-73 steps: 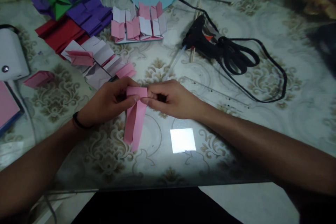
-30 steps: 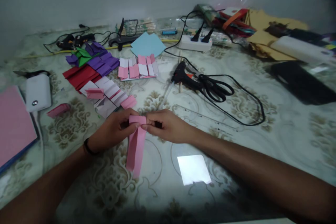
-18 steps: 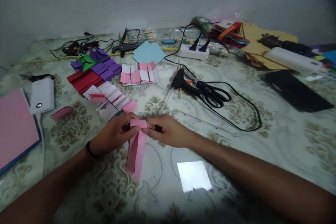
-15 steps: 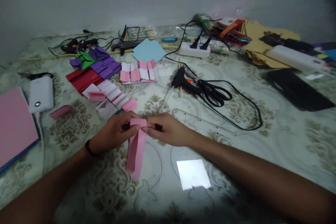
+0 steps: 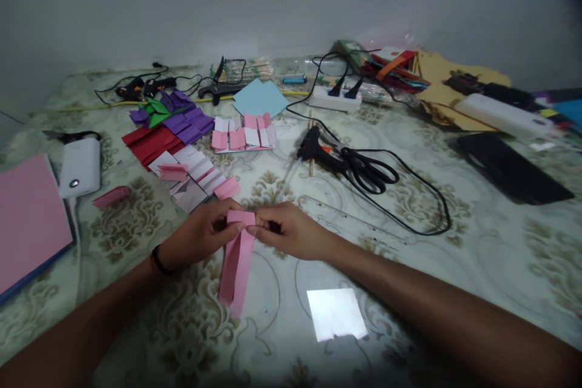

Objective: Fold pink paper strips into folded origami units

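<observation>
Both hands pinch the folded top end of a pink paper strip (image 5: 240,267) near the middle of the table. My left hand (image 5: 204,231) grips its left side, thumb on top. From the right, my right hand (image 5: 288,230) holds the other side with thumb and fingers. Below the thumbs the strip hangs in two long pleated flaps toward me. Just beyond my left hand lie folded white and pink papers (image 5: 193,171). A small folded pink piece (image 5: 111,196) rests farther left.
A glue gun (image 5: 313,148) and black scissors (image 5: 370,173) lie beyond my right hand, near a clear ruler (image 5: 354,218). At left are a white power bank (image 5: 80,167) and pink sheets (image 5: 30,224). A power strip (image 5: 336,99) sits at the back; a black phone-like slab (image 5: 513,167) lies right.
The whole view has shifted slightly, so everything on the table sits a little lower. Both hands keep their pinch on the pink strip, with hardly any movement.
</observation>
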A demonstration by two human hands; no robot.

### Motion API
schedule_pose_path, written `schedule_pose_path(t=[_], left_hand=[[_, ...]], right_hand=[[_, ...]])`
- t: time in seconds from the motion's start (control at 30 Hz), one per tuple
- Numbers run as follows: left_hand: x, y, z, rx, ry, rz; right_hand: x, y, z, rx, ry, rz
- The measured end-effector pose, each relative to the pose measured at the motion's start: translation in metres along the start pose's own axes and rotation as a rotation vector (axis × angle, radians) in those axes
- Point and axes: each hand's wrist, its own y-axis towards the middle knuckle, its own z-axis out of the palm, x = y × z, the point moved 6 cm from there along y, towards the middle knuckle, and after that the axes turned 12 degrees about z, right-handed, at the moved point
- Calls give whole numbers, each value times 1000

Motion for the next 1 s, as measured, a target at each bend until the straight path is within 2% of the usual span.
schedule_pose_path(t=[0.27, 0.7, 1.0], left_hand=[[1, -1, -2, -25, -19, -3], [19, -5, 0, -51, -219, -77], [19, -3, -4, -66, -186, -112]], right_hand=[[-1, 0, 1, 17, 14, 19], [2, 1, -2, 10, 17, -46], [1, 1, -3, -14, -28, -57]])
